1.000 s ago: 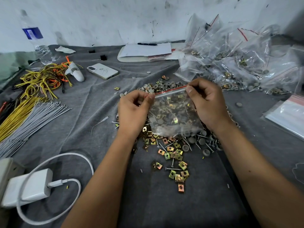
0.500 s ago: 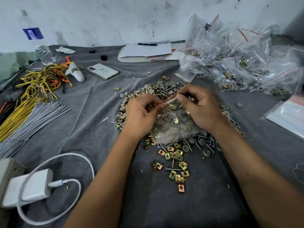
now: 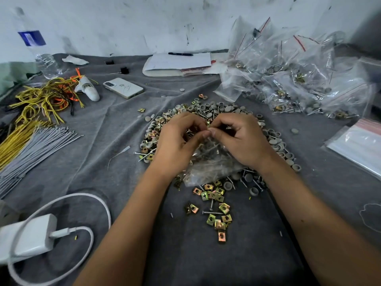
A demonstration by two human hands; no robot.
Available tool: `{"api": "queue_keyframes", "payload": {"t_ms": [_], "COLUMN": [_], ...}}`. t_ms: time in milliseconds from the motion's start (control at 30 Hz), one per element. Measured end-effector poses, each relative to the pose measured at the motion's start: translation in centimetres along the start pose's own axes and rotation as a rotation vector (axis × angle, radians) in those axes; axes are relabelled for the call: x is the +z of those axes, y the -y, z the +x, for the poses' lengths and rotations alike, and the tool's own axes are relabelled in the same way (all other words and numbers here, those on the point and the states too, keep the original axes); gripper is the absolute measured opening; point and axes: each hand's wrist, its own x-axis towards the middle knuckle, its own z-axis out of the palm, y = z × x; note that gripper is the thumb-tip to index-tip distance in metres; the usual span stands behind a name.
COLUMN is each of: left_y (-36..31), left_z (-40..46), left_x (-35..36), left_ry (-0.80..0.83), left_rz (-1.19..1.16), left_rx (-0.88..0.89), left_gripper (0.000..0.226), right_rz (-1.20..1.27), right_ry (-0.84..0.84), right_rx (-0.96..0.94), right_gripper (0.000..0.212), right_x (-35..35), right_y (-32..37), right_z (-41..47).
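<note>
A small clear plastic zip bag (image 3: 208, 166) of metal parts is pinched at its top by the left hand (image 3: 177, 141) and right hand (image 3: 239, 139), fingertips meeting, above a pile of brass clips and grey caps (image 3: 206, 112) on grey cloth (image 3: 103, 124).

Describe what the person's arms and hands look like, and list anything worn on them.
The left hand and right hand are bare: no gloves, rings or watch show. The left forearm and right forearm are bare too, with no sleeve, strap or bracelet in view. The visible fingernails are short and unpainted.
</note>
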Motion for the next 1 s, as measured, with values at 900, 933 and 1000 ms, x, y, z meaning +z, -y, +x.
{"api": "queue_keyframes", "payload": {"t_ms": [900,933,1000], "left_y": [-5.0,-5.9,-6.9], "left_z": [5.3,6.4,8.9], "left_x": [4.8,6.2,9.1], "left_ry": [-0.266,-0.245,-0.159], "left_rz": [0.2,0.255,0.369], "left_rx": [-0.19,-0.126,0.016], "left_gripper": [0.068,0.065,0.061], "right_rz": [0.271,0.219,0.125], "right_ry": [-0.452,-0.494,-0.567], "right_rx": [0.343,0.343,0.382], "right_gripper": [0.015,0.016,0.018], "right_x": [-6.0,-7.3,-10.1], "right_y": [-1.2,-1.9,-4.0], "right_z": [1.8,2.5,4.3]}}
